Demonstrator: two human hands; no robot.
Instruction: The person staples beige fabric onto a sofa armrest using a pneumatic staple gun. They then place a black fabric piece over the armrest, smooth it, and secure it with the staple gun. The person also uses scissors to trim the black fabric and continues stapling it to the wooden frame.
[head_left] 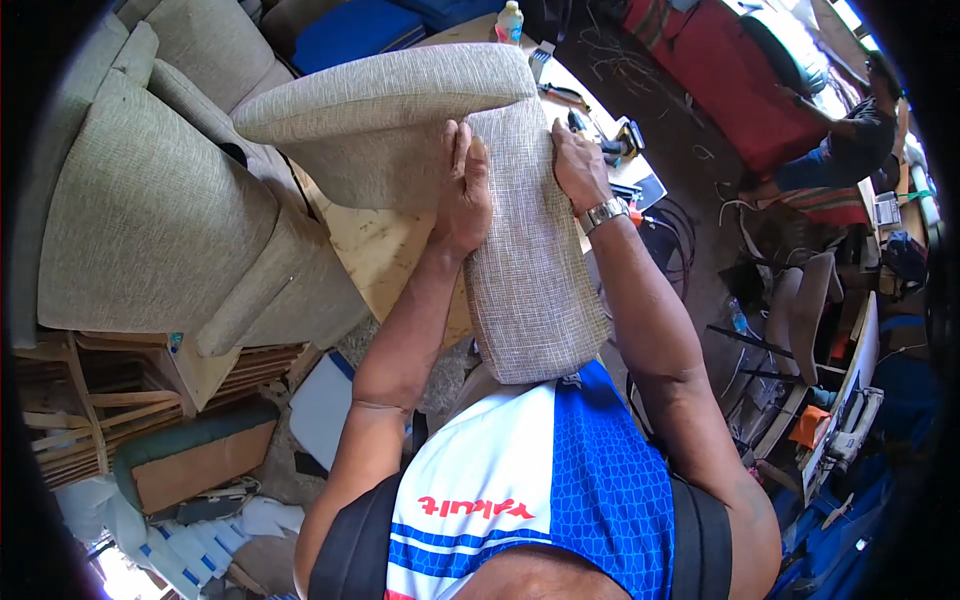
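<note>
An upholstered seat part in beige woven fabric rests on a wooden table (385, 250). Its long padded armrest (530, 270) runs toward my body, the near end against my shirt. A thicker cushioned section (390, 85) joins its far end and extends left. My left hand (465, 195) lies along the armrest's left side, fingers stretched out and pointing away from me. Opposite, my right hand (582, 168), with a metal watch on the wrist, presses its bent fingers against the right side. The undersides of both parts are hidden.
On the table's right side lie a yellow-black cordless power tool (628, 140) and pliers (565, 95); a bottle (509, 22) stands behind. Beige upholstered chairs (150, 210) crowd the left, above wooden frames (130, 400). Cables (680, 235) cross the floor. Another person (850, 150) is at far right.
</note>
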